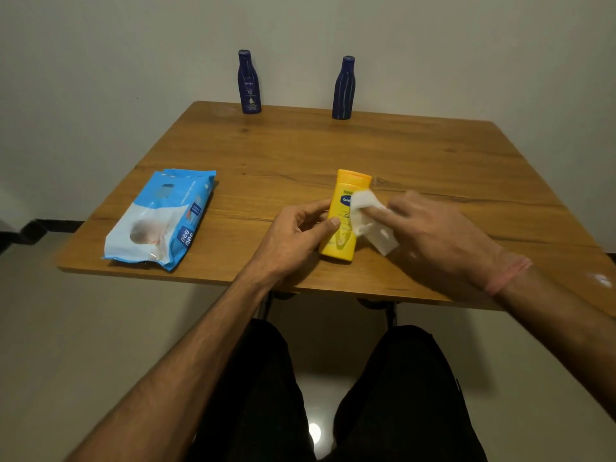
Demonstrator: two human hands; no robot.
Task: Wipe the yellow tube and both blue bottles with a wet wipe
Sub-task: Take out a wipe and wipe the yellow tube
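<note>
The yellow tube (343, 225) lies flat on the wooden table (333, 151), cap pointing away from me. My left hand (296, 235) holds its left side between thumb and fingers. My right hand (430, 231) presses a white wet wipe (366, 215) onto the tube's right side with extended fingers. Two dark blue bottles stand upright at the table's far edge, the left blue bottle (249, 82) with its label showing, the right blue bottle (344, 88) with plain ribbed sides.
A blue and white pack of wet wipes (163, 218) lies flat near the table's front left corner. A pale wall rises just behind the bottles. My dark-trousered legs show below the table's front edge.
</note>
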